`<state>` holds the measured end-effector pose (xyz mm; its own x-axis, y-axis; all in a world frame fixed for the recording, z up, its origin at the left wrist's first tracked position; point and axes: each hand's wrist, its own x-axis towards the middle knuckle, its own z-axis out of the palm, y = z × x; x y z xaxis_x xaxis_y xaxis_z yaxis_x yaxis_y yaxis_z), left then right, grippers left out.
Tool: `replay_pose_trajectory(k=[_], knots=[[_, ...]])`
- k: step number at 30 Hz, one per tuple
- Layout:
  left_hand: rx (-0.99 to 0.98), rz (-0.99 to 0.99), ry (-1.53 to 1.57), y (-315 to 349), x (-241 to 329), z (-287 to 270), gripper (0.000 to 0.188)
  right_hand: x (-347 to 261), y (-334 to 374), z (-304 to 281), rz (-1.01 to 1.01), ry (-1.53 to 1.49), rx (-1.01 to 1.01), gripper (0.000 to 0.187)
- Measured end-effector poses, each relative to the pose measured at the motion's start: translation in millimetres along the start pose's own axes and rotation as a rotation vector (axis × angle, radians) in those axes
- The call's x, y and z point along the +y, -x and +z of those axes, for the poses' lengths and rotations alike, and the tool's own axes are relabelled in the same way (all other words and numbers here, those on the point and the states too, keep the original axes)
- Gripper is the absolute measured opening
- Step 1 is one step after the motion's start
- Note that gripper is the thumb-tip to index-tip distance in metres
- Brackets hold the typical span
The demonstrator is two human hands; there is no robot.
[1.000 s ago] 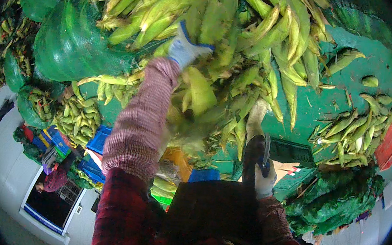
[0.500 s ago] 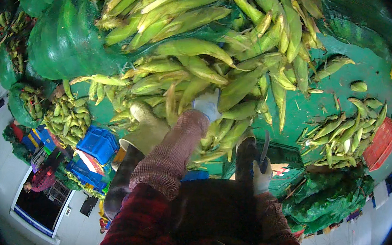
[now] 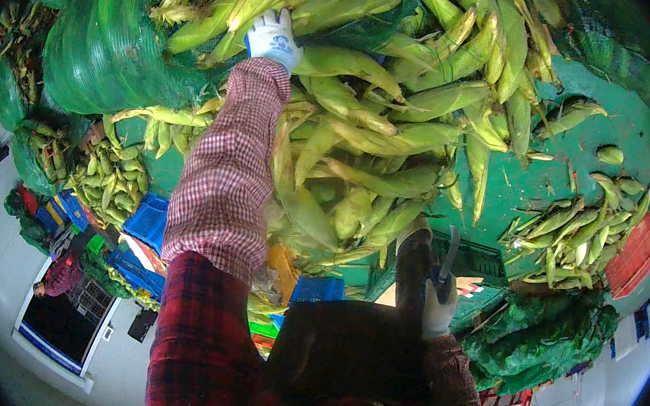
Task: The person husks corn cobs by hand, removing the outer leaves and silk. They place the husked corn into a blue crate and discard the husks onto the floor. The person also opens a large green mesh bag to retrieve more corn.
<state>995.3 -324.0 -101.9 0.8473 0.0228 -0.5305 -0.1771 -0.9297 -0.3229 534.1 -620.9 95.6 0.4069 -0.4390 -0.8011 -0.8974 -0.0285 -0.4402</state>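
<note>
The person's left hand [image 3: 275, 39] is wearing a white glove with a blue mark on its back, and it is reaching far forward, over the upper ears of corn [image 3: 334, 4]. Its fingers [image 3: 285, 20] are spreading apart and pointing away from the body, so this hand is appearing quite open; the palm is facing down and hiding from the view, so I cannot tell how firmly it is touching the husks below. The checked sleeve [image 3: 226, 161] is passing over the left side of the heap. Many green ears are lying in this heap in the middle, some of them leaning across others, and the lower ones are looking a little blurred. The right hand [image 3: 439, 310], also in a light glove, is resting low on the right side; it is wrapping closely around the handle of a knife [image 3: 451, 252], whose curved blade is pointing forward, apart from the heap. A dark green crate [image 3: 474, 253] is standing just beside this hand. Farther to the right, a smaller pile of ears [image 3: 580, 230] is lying near a red crate [image 3: 638, 256]. On the left, a big green net bag [image 3: 103, 53] is bulging beside the heap
</note>
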Motion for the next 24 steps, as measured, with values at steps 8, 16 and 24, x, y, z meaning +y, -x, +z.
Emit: replay_pose_trajectory(k=[8, 16, 24], knots=[[-0.331, 0.144, 0.08, -13.7, -10.3, -28.9, 0.057, -5.5, 2.2, 2.9, -0.081, 0.166, -0.062, 0.027], [-0.403, 0.14, 0.73, 188.9, -6.4, 31.8, 0.066, 9.7, -0.7, 11.9, -0.084, 0.119, 0.007, 0.04], [-0.353, 0.426, 0.605, 200.3, -73.4, 36.4, 0.078, 10.2, -4.3, 14.8, -0.128, 0.126, -0.032, 0.044]])
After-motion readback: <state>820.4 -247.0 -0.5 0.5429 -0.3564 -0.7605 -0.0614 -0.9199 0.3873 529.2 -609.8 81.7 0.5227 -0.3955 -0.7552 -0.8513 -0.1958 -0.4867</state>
